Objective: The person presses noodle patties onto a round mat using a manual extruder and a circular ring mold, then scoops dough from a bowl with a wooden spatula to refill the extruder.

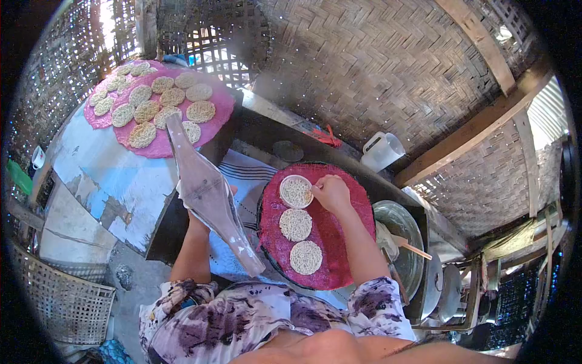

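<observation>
My left hand (195,213) is mostly hidden beneath a long wooden press (209,194), wide in the middle with a handle at each end, and holds it up in front of me. My right hand (332,192) pinches the rim of a pale ring mould (283,199) lying on a round, red cloth-covered tray (339,261). Inside the ring sits a disc of thin, noodle-like strands (297,190). Two more such discs, a middle one (296,225) and a near one (305,258), lie in a row below it.
At the upper left, a pink cloth (163,147) carries several noodle discs on a worn blue-white surface (133,194). A large metal basin (409,242) with a wooden-handled utensil (418,250) stands to the right. A white plastic jug (383,151) rests on the ledge by the woven wall (376,67).
</observation>
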The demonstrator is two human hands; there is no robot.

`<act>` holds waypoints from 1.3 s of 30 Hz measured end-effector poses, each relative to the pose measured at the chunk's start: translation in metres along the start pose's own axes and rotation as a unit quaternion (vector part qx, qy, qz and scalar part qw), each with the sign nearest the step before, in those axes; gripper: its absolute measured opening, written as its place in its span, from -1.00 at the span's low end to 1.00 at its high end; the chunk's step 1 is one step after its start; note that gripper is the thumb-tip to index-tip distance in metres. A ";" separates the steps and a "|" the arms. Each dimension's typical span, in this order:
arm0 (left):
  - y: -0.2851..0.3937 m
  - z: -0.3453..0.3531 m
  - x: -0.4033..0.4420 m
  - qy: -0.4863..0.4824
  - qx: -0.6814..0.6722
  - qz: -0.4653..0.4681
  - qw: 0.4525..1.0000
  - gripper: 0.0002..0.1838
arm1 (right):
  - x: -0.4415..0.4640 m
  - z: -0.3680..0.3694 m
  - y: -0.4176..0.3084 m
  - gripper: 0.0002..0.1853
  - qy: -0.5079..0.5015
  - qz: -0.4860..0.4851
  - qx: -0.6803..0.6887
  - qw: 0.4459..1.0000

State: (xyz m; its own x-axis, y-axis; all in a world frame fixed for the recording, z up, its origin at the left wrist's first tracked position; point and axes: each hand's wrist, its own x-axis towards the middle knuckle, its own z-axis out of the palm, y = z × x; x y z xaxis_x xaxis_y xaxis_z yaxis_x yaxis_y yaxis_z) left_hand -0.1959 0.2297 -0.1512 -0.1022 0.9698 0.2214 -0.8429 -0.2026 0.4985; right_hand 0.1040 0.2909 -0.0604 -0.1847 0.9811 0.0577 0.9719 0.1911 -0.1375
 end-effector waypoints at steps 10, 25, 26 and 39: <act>0.011 -0.018 0.000 -0.062 0.356 0.100 0.927 -0.64 | -0.036 -0.028 0.030 -0.76 0.095 0.017 0.158 0.983; 0.010 0.050 -0.010 -0.023 0.034 0.076 0.996 -0.68 | -0.188 -0.018 0.079 -0.79 0.015 0.152 0.095 0.984; 0.011 0.048 -0.010 -0.026 0.081 0.077 0.993 -0.68 | -0.190 -0.017 0.078 -0.78 0.011 0.155 0.097 0.983; -0.039 0.053 -0.034 -0.174 0.727 0.222 0.626 -0.74 | -0.220 -0.060 0.040 -0.55 0.224 0.082 0.123 0.963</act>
State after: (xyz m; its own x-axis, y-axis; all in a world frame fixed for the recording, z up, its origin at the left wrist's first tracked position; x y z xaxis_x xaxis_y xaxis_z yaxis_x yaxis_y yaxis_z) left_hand -0.1312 0.1975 -0.1334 0.1780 0.7380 0.6509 0.6264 -0.5951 0.5034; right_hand 0.1925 0.0813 -0.0196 0.1033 0.8974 0.4290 0.9082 0.0908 -0.4087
